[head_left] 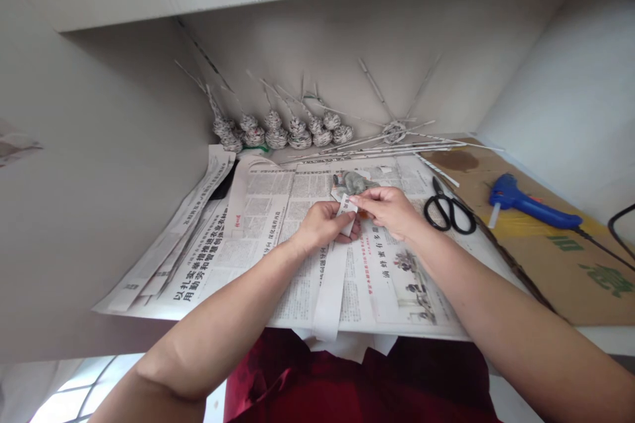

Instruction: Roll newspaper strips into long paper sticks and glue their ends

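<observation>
Paper strip (332, 287) pinched by left grip (323, 223) and right grip (388, 211)

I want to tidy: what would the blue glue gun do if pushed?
The glue gun would probably slide rather than roll, since it lies flat on the cardboard. Its cord trails away, so it might tug back. Its body looks plastic, so perhaps it's light.

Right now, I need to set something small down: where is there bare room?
Cardboard in front of the blue glue gun; newspaper between the curled paper strip and left hand. Crowded: the back, with woven gourd shapes and paper sticks.
</observation>
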Demonstrator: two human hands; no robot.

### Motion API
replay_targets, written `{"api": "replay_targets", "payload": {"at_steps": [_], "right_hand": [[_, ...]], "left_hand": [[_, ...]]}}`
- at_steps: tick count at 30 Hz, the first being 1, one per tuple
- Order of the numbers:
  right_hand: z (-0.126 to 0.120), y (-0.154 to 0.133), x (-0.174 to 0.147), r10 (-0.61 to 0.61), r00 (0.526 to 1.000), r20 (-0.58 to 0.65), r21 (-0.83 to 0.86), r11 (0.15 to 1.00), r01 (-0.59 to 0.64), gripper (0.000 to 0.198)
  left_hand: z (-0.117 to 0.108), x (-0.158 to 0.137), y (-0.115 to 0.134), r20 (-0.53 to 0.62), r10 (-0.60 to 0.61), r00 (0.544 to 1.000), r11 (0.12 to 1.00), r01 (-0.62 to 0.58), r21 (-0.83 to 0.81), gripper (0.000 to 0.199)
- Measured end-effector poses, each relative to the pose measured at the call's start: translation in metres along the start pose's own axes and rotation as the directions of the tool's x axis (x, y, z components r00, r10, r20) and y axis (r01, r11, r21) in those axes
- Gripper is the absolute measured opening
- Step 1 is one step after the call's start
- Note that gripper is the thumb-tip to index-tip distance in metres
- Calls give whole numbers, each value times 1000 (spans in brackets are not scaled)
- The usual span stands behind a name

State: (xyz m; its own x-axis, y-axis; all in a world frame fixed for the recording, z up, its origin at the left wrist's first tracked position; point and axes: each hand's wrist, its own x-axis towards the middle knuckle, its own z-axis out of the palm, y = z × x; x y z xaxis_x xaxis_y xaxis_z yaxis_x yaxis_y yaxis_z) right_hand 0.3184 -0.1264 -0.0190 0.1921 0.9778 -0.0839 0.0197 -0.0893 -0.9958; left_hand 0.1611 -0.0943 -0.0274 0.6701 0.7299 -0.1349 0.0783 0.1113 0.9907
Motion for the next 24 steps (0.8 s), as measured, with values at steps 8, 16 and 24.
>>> {"api": "replay_targets", "payload": {"at_steps": [8,16,24], "right_hand": [[4,2,-2,2,999,33,81,997,-4,37],[10,-2,-8,-6,997,79,144,990,-5,41],[9,-4,-9,-70,996,49,120,991,64,34]], "left_hand": [[2,-2,4,29,-10,1000,1000,9,17,20],[5,-5,6,33,34,999,999,-34,12,38],[3,-3,3,-17,27,999,996,-28,-85,38]]}}
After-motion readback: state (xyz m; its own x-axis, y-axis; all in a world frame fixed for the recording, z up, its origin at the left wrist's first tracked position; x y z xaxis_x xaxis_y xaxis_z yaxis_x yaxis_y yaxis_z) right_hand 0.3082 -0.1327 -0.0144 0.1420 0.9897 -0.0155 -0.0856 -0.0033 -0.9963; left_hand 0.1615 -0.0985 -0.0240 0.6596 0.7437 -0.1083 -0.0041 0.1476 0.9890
